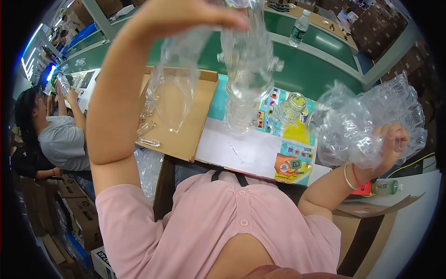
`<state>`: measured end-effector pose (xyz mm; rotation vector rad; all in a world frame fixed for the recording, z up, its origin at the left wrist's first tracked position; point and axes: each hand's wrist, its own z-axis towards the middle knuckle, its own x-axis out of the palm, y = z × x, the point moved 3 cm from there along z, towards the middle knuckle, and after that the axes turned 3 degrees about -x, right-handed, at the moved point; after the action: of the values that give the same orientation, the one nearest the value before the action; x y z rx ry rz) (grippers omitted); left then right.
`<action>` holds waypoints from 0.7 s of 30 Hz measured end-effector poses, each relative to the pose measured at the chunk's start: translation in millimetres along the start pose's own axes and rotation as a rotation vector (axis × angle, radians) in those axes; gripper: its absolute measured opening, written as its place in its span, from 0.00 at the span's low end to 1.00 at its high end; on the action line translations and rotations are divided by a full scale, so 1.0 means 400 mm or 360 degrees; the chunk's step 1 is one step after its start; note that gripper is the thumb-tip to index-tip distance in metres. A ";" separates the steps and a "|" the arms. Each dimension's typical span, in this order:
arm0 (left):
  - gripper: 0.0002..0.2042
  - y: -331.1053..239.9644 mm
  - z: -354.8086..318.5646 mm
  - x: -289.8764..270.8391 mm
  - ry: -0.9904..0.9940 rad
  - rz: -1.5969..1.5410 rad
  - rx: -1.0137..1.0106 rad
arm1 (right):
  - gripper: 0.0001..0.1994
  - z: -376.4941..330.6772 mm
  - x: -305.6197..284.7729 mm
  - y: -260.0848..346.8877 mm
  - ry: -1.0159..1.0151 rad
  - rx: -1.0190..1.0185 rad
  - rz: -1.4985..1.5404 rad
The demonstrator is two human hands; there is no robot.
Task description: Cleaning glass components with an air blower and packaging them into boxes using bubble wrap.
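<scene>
My left hand (186, 16) is raised high near the camera, its fingers closed around the top of a clear plastic bottle (246, 79) that hangs downward. A clear plastic bag or film (173, 88) dangles beside the bottle under the same hand. My right hand (391, 145), with bracelets at the wrist, is held up at the right and grips a crumpled bundle of clear plastic packaging (362, 121). Both hands are above a cardboard tray (186, 139) and a colourful printed card sheet (290, 149).
Small clear plastic pieces (148, 135) lie in the cardboard tray. A green conveyor belt (320, 69) runs behind, with a water bottle (299, 29) beyond it. Another person (55, 139) works at the left. Cardboard boxes (79, 218) stand lower left, and another box (367, 223) lower right.
</scene>
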<state>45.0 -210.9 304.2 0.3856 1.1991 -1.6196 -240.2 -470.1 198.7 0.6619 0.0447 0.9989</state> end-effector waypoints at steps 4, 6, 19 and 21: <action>0.33 -0.031 0.082 -0.058 -0.0270 -0.0451 -0.0047 | 0.07 -0.014 0.057 0.005 0.0069 0.0244 -0.0169; 0.33 -0.080 0.078 -0.044 -0.0350 -0.0186 -0.0147 | 0.09 -0.037 0.106 -0.018 0.0189 0.0412 -0.0253; 0.30 0.154 0.174 0.393 0.0507 0.0444 -0.0168 | 0.33 -0.246 0.419 -0.265 0.1208 0.0267 -0.1182; 0.30 0.165 0.185 0.380 0.0553 0.0479 -0.0124 | 0.31 -0.244 0.428 -0.278 0.1153 0.0241 -0.1183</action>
<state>61.6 -352.8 192.0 0.7826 1.3819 -1.2735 -92.1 -327.0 104.9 0.3353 0.9433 0.4636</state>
